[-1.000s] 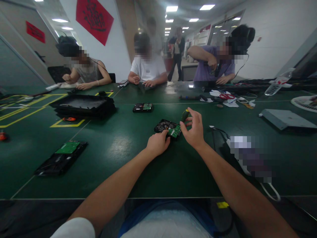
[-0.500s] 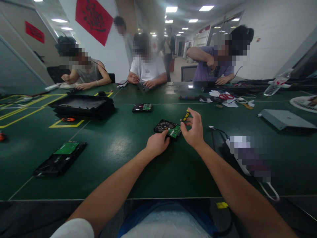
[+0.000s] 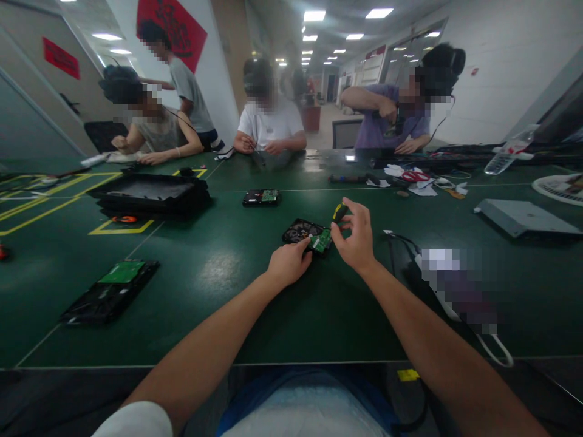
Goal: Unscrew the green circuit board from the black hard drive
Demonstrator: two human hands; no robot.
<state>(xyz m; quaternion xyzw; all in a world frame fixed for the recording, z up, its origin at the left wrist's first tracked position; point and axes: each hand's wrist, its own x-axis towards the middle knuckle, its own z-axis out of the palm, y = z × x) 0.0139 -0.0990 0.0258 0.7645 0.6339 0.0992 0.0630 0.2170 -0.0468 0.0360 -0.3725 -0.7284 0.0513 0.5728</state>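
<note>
A hard drive lies on the green table, its underside with the green circuit board facing up. My left hand holds it down at the near edge, index finger laid on the board and the other fingers curled. Above the board's right end, my right hand grips a small yellow and black screwdriver between thumb and fingers, handle up and tilted. The screwdriver's tip is too small to make out, so I cannot tell whether it touches a screw.
Another hard drive lies farther back, and a larger black device with a green board is at left. Black trays stand behind it. At right are a power bank-like white object, a grey metal box and a bottle. Several people sit opposite.
The screwdriver's handle has turned in my right fingers; both hands stay in place. In the background, a standing person has moved left.
</note>
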